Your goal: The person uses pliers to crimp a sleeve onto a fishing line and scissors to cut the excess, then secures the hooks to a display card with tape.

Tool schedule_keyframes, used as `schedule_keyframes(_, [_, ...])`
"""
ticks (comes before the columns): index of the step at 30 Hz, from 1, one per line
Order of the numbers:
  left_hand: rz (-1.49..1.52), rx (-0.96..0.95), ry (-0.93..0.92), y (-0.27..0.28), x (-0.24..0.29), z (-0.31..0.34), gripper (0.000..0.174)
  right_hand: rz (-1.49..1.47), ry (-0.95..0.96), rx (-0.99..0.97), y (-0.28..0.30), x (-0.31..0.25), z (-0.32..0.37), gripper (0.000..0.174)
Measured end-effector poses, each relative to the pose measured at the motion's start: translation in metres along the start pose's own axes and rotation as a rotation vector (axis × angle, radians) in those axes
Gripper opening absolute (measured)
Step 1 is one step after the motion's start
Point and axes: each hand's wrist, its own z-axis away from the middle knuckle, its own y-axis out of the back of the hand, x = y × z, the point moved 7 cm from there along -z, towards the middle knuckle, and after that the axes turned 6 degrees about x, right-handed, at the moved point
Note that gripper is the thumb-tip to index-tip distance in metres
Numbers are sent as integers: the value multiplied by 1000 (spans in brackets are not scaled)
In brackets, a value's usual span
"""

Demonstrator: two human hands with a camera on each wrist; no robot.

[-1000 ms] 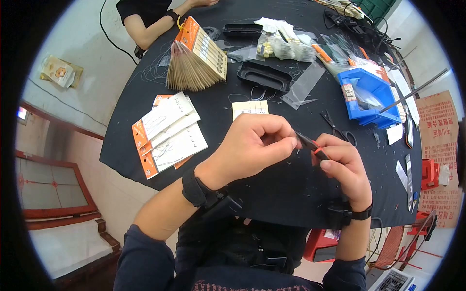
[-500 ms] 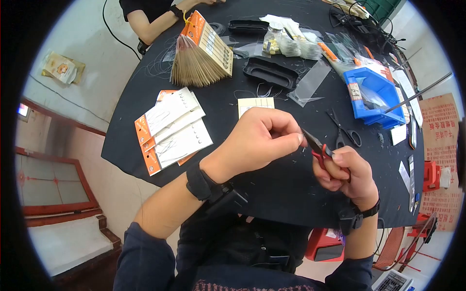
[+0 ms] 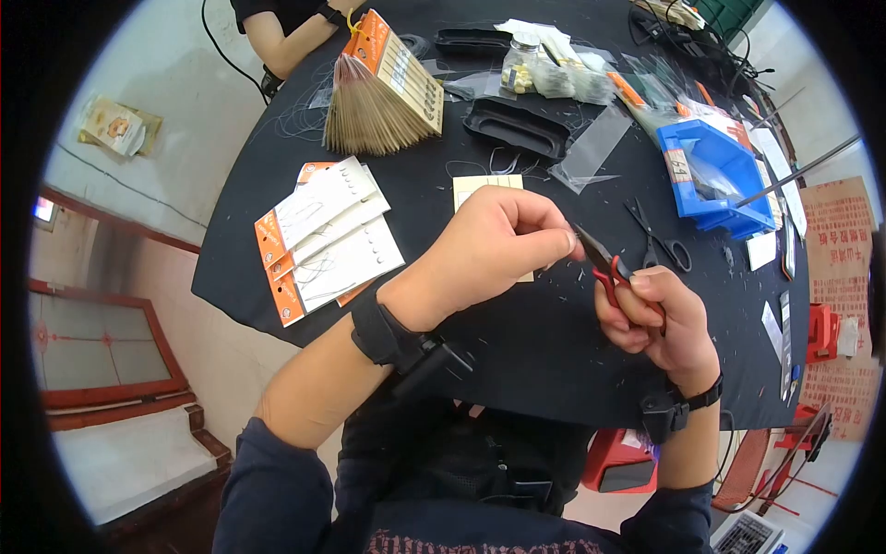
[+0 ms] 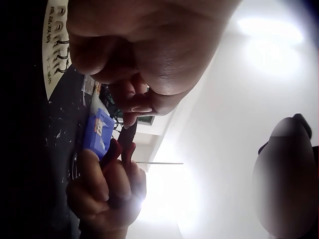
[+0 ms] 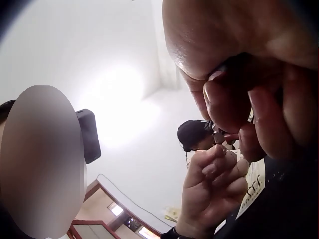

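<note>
In the head view, my right hand [image 3: 657,319] grips a pair of red-handled pliers [image 3: 596,253], fingers curled round the handles. The dark tip points up and left, right at the fingertips of my left hand [image 3: 494,247]. Left thumb and forefinger are pinched together on something tiny; what it is I cannot tell. Below the left hand lies a cream card [image 3: 469,187], partly covered by the hand. Black hooks and print show on the card [image 4: 56,62] in the left wrist view, where the pliers [image 4: 127,133] also reach the left fingertips.
White cards with orange ends [image 3: 343,263] and dark line lie at left. Behind them stands a thick fan of cards [image 3: 388,106]. Black scissors [image 3: 660,242], a blue bin [image 3: 709,189], a black tray [image 3: 517,129] and a jar [image 3: 520,65] are around. Another person's arm [image 3: 281,42] rests at the far edge.
Over the last second my right hand has closed more fully round the pliers' handles, turning the pliers slightly. The left hand keeps its pinch. The whole head view has shifted a little.
</note>
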Motion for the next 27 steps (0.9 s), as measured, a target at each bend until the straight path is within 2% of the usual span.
schedule_keyframes(14, [72,-40,68,-1,-6,0,14,-137,-111,-102,-5,5,1,47])
schedule_keyframes(22, [67,-28,35,-2,-6,0,15,-203,-126,-156,-5,7,2,48])
schedule_keyframes(27, [53,-34,-3,-3,-4,0,15,-345,-234,-197,-6,11,4,49])
